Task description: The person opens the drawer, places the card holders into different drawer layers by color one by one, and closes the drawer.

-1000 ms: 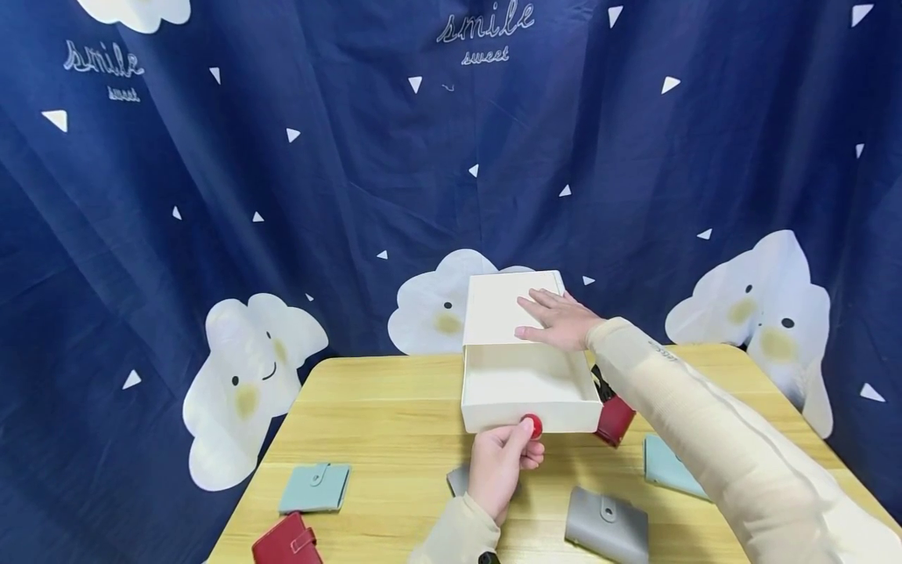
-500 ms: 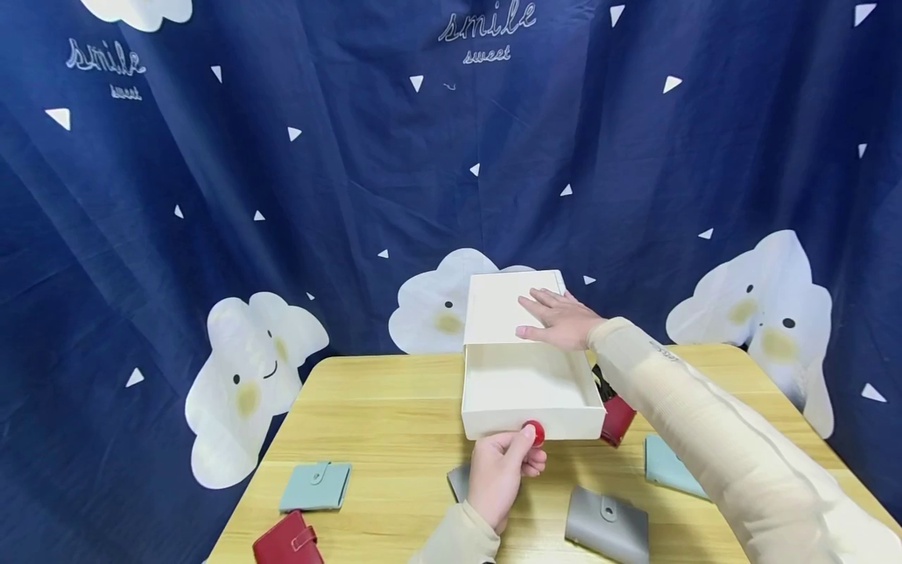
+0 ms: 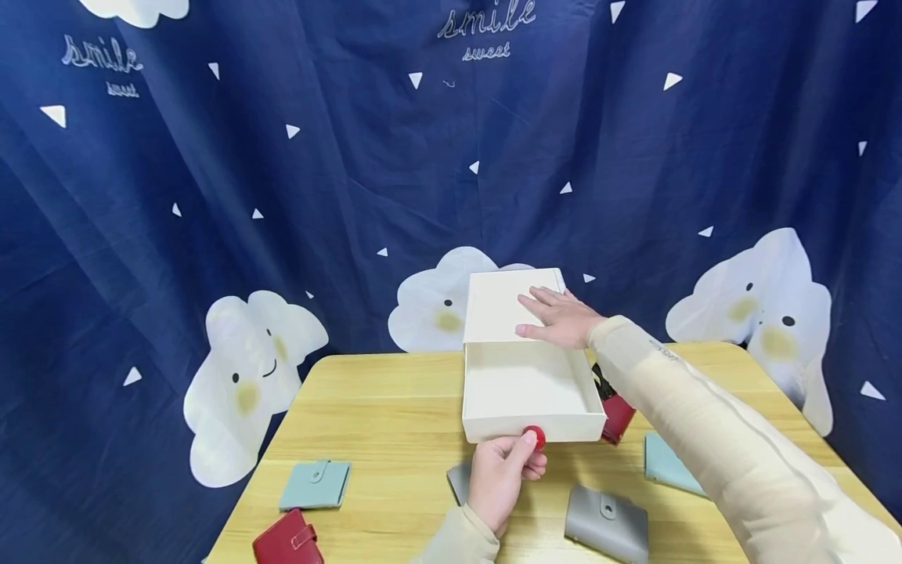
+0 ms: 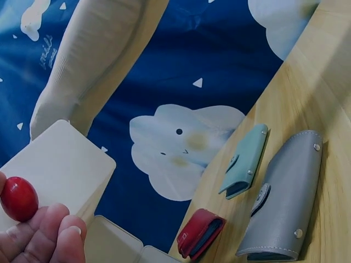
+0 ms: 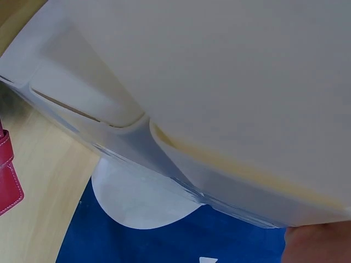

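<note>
A white drawer box [image 3: 496,304] stands toward the back of the table, its drawer [image 3: 496,427] pulled well out with a bare white inside. Thumb and fingers of my left hand [image 3: 495,484] pinch the round red knob [image 3: 539,439] on the drawer's front; the left wrist view also has the shiny knob [image 4: 20,198] by the fingers. Across the top of the box my right hand [image 3: 561,321] lies flat with its fingers spread. Only a bit of the right hand [image 5: 319,244] enters the right wrist view, at the lower right.
Small snap wallets lie around: light blue [image 3: 315,486] and red [image 3: 289,540] at left, grey [image 3: 607,523] in front, another light blue [image 3: 671,464] and a red one [image 3: 617,419] at right. A grey one [image 3: 460,482] is partly behind the left hand. A blue curtain [image 3: 352,157] hangs behind.
The drawer has slid a little farther out toward me, with my left hand on its knob. My right hand stays in place on the box top.
</note>
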`<action>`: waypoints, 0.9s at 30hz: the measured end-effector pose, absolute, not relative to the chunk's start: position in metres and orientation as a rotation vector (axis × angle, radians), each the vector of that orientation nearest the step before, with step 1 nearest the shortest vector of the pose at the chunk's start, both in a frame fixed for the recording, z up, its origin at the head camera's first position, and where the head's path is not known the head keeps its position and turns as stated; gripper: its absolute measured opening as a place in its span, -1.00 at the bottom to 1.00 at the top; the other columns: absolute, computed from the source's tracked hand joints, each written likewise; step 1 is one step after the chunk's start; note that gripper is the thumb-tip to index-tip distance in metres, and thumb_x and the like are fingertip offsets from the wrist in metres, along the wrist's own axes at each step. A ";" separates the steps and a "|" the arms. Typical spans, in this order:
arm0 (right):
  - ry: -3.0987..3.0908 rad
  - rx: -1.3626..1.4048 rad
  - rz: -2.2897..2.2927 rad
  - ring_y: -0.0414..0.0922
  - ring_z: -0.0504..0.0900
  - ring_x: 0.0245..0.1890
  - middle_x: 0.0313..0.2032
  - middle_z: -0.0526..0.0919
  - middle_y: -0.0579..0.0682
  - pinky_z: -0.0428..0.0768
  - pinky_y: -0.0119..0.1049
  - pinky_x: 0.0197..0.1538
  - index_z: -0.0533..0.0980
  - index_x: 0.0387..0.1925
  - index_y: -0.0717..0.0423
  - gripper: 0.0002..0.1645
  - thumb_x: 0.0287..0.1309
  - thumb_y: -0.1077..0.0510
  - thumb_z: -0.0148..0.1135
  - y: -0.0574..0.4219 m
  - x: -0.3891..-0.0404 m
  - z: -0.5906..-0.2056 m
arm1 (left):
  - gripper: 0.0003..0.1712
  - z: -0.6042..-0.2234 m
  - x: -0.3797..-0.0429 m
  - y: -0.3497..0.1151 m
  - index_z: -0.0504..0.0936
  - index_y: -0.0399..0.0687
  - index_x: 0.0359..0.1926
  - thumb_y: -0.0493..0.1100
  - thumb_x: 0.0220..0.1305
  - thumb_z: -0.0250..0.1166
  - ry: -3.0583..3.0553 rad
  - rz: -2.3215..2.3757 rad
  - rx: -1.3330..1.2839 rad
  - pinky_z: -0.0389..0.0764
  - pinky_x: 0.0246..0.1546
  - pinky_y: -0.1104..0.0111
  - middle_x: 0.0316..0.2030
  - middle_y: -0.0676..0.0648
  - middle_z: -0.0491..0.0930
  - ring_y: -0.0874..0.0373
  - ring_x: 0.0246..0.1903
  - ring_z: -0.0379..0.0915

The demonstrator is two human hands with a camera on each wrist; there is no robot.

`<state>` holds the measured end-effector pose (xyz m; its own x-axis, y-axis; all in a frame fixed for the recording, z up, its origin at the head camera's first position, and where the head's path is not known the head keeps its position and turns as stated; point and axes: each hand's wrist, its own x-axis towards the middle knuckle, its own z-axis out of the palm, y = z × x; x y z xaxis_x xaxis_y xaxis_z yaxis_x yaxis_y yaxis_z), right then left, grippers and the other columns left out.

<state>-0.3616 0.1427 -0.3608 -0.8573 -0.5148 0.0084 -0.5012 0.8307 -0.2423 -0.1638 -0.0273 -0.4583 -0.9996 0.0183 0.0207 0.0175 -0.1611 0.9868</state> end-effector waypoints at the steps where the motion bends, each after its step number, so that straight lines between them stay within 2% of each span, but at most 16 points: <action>1: 2.949 -0.821 -0.374 0.01 -0.22 0.49 0.50 -0.12 0.06 -0.30 0.11 0.43 -0.04 0.51 -0.08 0.05 0.19 -0.58 -0.27 0.142 -0.361 -0.360 | -0.69 -0.459 -0.164 -0.028 0.70 -0.36 -0.39 -0.15 0.28 0.26 2.034 2.392 0.050 0.63 -0.47 0.40 -0.55 -0.19 0.66 0.19 -0.59 0.55; 27: 2.939 -0.819 -0.399 0.03 -0.23 0.49 0.50 -0.12 0.09 -0.33 0.09 0.43 -0.04 0.51 -0.04 0.04 0.21 -0.55 -0.24 0.141 -0.359 -0.357 | -0.69 -0.463 -0.164 -0.031 0.69 -0.37 -0.35 -0.15 0.31 0.25 2.011 2.390 0.078 0.65 -0.44 0.39 -0.53 -0.22 0.66 0.20 -0.57 0.57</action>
<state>-0.3593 0.1413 -0.3573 -0.8564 -0.5163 0.0077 -0.4997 0.8248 -0.2646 -0.1644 -0.0312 -0.4629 -0.9986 0.0449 0.0271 0.0190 -0.1715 0.9850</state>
